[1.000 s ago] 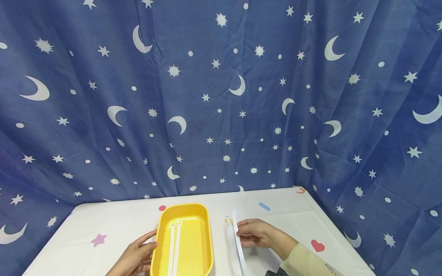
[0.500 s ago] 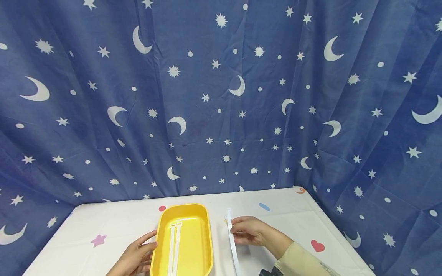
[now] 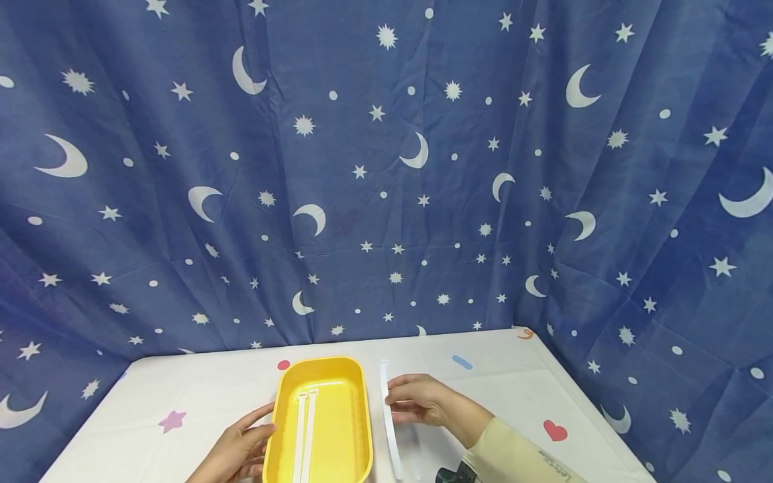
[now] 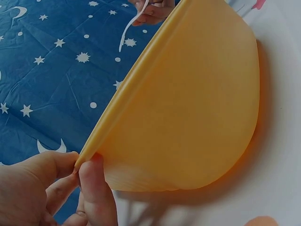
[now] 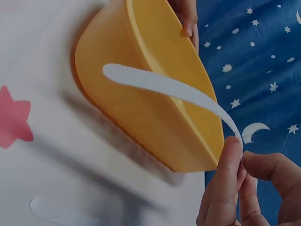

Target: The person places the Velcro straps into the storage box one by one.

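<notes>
A yellow box [image 3: 367, 429] with rounded corners stands near the front of the table. Inside it, two white cable ties [image 3: 304, 433] lie side by side. My left hand [image 3: 238, 448] pinches the box's left rim between thumb and fingers; the left wrist view shows the fingertips [image 4: 91, 174] at the rim. To the right of the box, my right hand [image 3: 417, 401] holds another white cable tie [image 3: 389, 422] above the table. In the right wrist view this ridged, bowed tie [image 5: 160, 84] overlaps the box wall, its rounded tail pointing away from the hand.
A further white strip [image 5: 61, 212] lies on the table below the right hand. The white tablecloth [image 3: 489, 396] carries printed coloured shapes, including a red heart [image 3: 555, 430]. A blue curtain [image 3: 362, 201] with moons and stars hangs behind the table.
My right hand has carried the cable tie leftward, closer to the box's right side. My left hand and the box have stayed in place.
</notes>
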`<state>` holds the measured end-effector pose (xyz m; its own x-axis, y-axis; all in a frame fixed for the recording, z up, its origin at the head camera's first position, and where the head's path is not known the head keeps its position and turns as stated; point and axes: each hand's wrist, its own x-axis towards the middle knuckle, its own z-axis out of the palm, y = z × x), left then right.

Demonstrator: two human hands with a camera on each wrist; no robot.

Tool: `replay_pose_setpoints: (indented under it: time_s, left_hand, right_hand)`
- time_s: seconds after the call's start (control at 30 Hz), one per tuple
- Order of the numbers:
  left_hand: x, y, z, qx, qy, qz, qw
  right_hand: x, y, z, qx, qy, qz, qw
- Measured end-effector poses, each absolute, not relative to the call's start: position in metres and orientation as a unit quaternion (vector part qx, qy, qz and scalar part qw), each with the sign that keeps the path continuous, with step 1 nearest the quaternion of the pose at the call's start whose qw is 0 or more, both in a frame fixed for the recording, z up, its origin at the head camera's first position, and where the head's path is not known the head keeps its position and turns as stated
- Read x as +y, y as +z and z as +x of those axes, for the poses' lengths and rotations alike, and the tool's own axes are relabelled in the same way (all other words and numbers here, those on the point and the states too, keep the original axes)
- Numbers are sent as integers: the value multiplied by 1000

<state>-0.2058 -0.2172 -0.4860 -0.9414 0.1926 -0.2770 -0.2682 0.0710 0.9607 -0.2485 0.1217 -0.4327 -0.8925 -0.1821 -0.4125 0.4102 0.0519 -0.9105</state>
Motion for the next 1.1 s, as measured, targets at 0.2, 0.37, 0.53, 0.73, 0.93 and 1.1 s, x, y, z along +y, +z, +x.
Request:
replay_pose_setpoints:
  time_s: [0.2,0.37,0.53,0.73,0.93,1.1]
  left_hand:
    - [-217,-485,-206,709,683,-28,171]
    - [-217,-485,-206,712,681,-28,170]
    - [-217,-486,-206,714,679,-25,168]
    - [-217,-486,-207,709,684,-30,170]
    - [-217,-487,-207,700,693,-25,172]
    - [-216,-485,-206,696,695,-35,175]
  right_hand:
    - [114,-433,-249,689,-685,79,224]
    - [108,-433,-248,689,-684,81,227]
    - [104,-433,-248,682,-689,80,232]
    - [99,-434,-249,675,-694,77,239]
    - [93,-438,-250,676,-691,78,243]
    - [87,-441,-249,668,-699,64,246]
